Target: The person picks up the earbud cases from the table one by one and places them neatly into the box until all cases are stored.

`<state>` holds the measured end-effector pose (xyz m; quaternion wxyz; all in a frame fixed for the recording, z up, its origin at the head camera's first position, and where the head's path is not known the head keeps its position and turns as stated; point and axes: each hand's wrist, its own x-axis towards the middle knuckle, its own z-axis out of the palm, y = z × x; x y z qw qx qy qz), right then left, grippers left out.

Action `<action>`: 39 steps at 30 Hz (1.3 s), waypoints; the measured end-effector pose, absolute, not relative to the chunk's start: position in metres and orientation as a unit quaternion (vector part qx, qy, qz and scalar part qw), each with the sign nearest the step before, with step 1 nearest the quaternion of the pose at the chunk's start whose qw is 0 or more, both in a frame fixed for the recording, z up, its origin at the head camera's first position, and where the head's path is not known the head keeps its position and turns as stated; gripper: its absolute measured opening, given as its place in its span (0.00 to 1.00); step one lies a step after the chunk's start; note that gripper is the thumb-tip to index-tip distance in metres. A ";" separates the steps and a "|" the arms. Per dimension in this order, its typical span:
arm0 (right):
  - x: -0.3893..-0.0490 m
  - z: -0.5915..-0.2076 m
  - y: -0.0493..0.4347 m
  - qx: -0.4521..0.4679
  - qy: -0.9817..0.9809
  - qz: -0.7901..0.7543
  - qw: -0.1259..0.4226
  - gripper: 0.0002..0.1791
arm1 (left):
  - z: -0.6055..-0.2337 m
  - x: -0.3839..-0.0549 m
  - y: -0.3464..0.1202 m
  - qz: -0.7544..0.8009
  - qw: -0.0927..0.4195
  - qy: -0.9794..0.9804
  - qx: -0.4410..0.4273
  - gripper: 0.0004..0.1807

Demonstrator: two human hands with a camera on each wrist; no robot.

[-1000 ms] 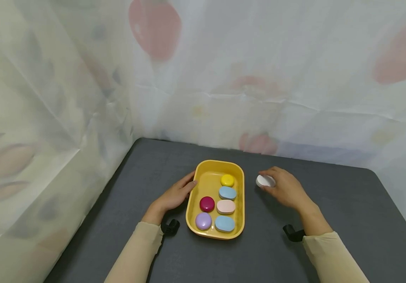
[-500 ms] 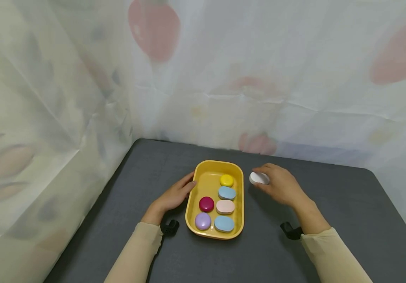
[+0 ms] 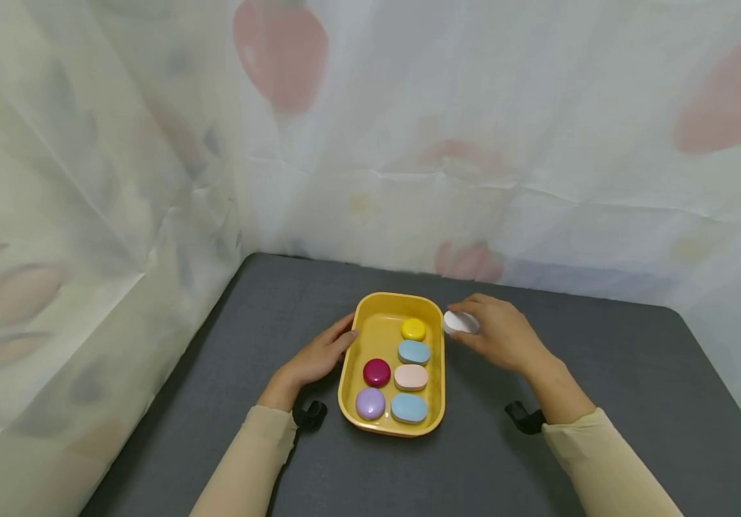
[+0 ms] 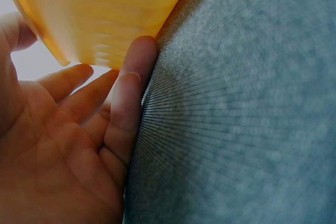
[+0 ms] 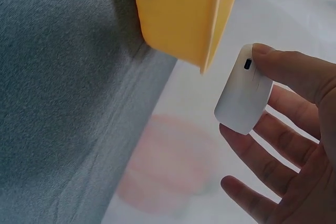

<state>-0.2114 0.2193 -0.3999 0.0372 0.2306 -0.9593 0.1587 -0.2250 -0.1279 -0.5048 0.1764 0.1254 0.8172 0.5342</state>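
The yellow tray (image 3: 348, 380) stands on the dark table, holding several smooth rounded pieces. My left hand (image 3: 311, 358) holds its left rim, thumb over the edge; in the left wrist view, fingertips (image 4: 142, 51) touch the tray's outer wall (image 4: 115, 14). Just beyond the right rim, my right hand (image 3: 506, 332) pinches a flat white oval piece (image 3: 461, 322) between thumb and fingers. The right wrist view shows this white piece (image 5: 242, 95) raised, with a small dark slot near one end. It hangs close to the tray's outer side (image 5: 176, 14).
Inside the tray lie a yellow round piece (image 3: 413, 329), blue ovals (image 3: 413, 352), a pink oval (image 3: 411, 378), a crimson round piece (image 3: 377, 373) and a lilac one (image 3: 370, 403). Patterned cloth (image 3: 370, 208) hangs behind and left of the table (image 3: 603, 345).
My right hand has moved left and slightly away from me with the white oval piece, up to the tray's right rim. My left hand and the tray stay almost where they were.
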 end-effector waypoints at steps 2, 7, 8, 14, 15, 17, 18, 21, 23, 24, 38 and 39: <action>-0.212 -0.399 0.217 0.235 -0.958 0.158 0.038 0.27 | -0.505 -0.225 -0.128 0.534 0.176 0.817 0.127 0.33; -0.212 -0.398 0.210 0.245 -0.956 0.156 0.038 0.27 | -0.506 -0.225 -0.128 0.535 0.175 0.817 0.125 0.33; -0.212 -0.398 0.209 0.246 -0.956 0.156 0.037 0.27 | -0.506 -0.225 -0.128 0.534 0.175 0.817 0.124 0.33; -0.211 -0.395 0.201 0.255 -0.955 0.147 0.028 0.27 | -0.504 -0.225 -0.128 0.538 0.178 0.814 0.124 0.32; -0.211 -0.395 0.200 0.256 -0.955 0.146 0.027 0.27 | -0.504 -0.225 -0.128 0.540 0.179 0.813 0.126 0.31; -0.211 -0.394 0.197 0.258 -0.955 0.146 0.023 0.27 | -0.503 -0.224 -0.128 0.542 0.179 0.811 0.127 0.31; -0.211 -0.393 0.196 0.259 -0.955 0.146 0.022 0.27 | -0.503 -0.224 -0.128 0.542 0.179 0.811 0.127 0.31; -0.211 -0.393 0.192 0.261 -0.954 0.148 0.020 0.27 | -0.504 -0.224 -0.129 0.540 0.177 0.813 0.127 0.32; -0.212 -0.392 0.189 0.261 -0.953 0.150 0.016 0.27 | -0.504 -0.224 -0.129 0.540 0.177 0.813 0.127 0.32; -0.212 -0.392 0.188 0.261 -0.953 0.151 0.014 0.27 | -0.504 -0.224 -0.130 0.541 0.177 0.812 0.128 0.32; -0.215 -0.391 0.173 0.268 -0.952 0.148 -0.006 0.26 | -0.504 -0.225 -0.130 0.541 0.179 0.812 0.127 0.31; -0.215 -0.391 0.172 0.267 -0.952 0.149 -0.008 0.26 | -0.505 -0.225 -0.130 0.542 0.179 0.811 0.128 0.31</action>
